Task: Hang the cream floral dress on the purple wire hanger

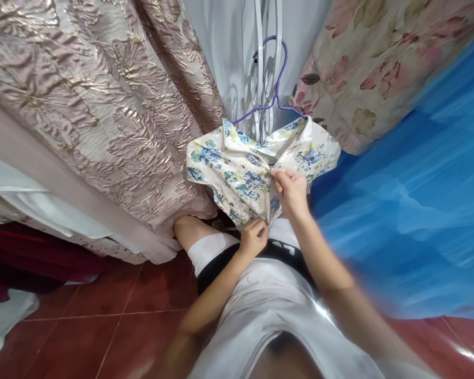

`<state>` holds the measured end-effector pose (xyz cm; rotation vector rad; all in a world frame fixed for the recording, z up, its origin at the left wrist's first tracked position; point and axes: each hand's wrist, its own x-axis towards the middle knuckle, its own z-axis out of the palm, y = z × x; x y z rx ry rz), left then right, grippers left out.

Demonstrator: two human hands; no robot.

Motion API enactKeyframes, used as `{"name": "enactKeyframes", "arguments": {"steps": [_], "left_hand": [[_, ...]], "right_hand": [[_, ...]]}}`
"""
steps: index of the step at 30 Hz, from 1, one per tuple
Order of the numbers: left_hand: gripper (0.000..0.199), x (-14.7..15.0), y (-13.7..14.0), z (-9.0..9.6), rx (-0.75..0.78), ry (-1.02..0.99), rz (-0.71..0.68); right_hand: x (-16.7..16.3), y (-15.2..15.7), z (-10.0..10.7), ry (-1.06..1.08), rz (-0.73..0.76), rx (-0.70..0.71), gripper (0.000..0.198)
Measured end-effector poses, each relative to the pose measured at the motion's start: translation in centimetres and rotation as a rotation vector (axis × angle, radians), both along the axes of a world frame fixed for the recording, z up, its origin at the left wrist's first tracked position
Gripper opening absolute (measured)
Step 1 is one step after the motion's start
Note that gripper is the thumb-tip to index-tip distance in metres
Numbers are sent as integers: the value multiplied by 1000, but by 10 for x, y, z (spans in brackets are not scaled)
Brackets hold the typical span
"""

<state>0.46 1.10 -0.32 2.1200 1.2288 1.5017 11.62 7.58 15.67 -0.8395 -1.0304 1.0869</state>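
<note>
A white short-sleeved shirt point(245, 171) with blue and yellow flowers hangs in front of me on a purple hanger point(277, 97). Its collar lies spread around the hanger's arms. Low on the front edge, near the hem, my left hand point(254, 236) pinches the fabric. Higher up, at mid-chest, my right hand point(290, 187) grips the same front edge between thumb and fingers. Any button under the fingertips is too small to make out. The cloth between both hands is drawn into a nearly straight line.
A pink-and-gold textured fabric point(102, 105) hangs at the left, a floral cloth point(379, 63) at upper right, and blue tulle point(411, 210) at right. White straps point(278, 31) dangle behind the hanger. Red floor tiles point(114, 316) lie below, with dark red cloth point(27, 258) at far left.
</note>
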Motion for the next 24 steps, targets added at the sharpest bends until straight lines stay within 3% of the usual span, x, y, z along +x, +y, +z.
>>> {"name": "enactKeyframes", "arguments": {"steps": [5, 9, 13, 16, 19, 24], "left_hand": [[33, -14, 4, -2, 16, 19, 35], [35, -28, 9, -13, -8, 52, 55], [35, -34, 12, -30, -37, 89, 28], [30, -39, 19, -26, -11, 66, 4], [14, -45, 33, 15, 133, -6, 20], [35, -51, 71, 150, 436, -48, 116]], "right_hand": [[-9, 39, 44, -74, 17, 110, 27], [-12, 55, 51, -73, 65, 79, 26], [-12, 59, 58, -91, 58, 134, 27], [-9, 52, 62, -134, 65, 179, 29], [-4, 42, 63, -167, 73, 187, 26], [3, 31, 63, -191, 90, 198, 25]]}}
